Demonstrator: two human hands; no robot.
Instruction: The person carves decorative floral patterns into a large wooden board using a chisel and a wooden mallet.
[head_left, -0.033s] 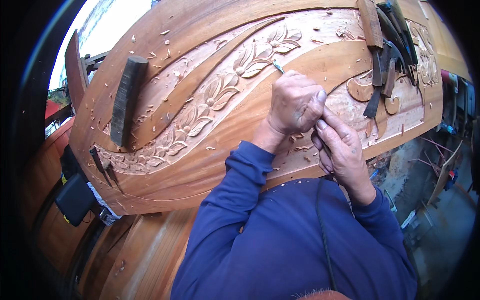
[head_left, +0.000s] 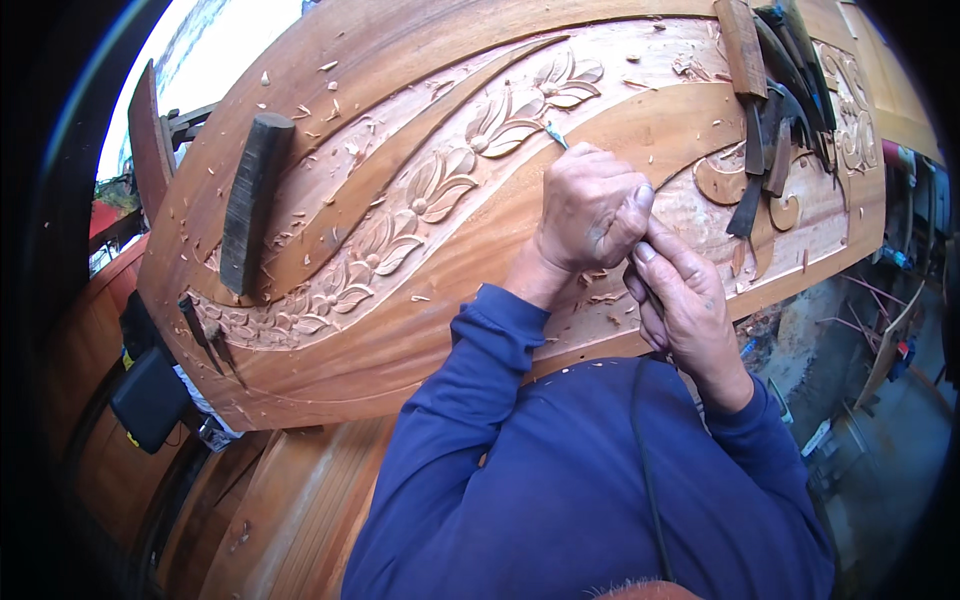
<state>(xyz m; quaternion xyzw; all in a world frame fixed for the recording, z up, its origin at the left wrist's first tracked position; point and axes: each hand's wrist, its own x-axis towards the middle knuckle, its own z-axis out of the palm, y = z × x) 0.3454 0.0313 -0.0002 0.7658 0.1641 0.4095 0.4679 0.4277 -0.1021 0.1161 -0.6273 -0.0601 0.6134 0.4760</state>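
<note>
My left hand (head_left: 592,208) is closed in a fist around a carving chisel (head_left: 556,135). Its thin metal tip pokes out beyond the knuckles and meets the panel beside a carved leaf. Just below, my right hand (head_left: 682,292) pinches the rear end of the same tool between thumb and fingers, close against the left thumb. Most of the handle is hidden inside both hands. Under them lies a large reddish wooden panel (head_left: 440,335), carved in relief with a curving band of leaves and flowers (head_left: 438,192).
A dark wooden block (head_left: 256,200) rests on the panel's left part, near two slim tools (head_left: 205,330). Several chisels and wood-handled tools (head_left: 755,130) are heaped at the right. Pale shavings (head_left: 335,108) are scattered about. A black case (head_left: 150,398) sits past the left edge.
</note>
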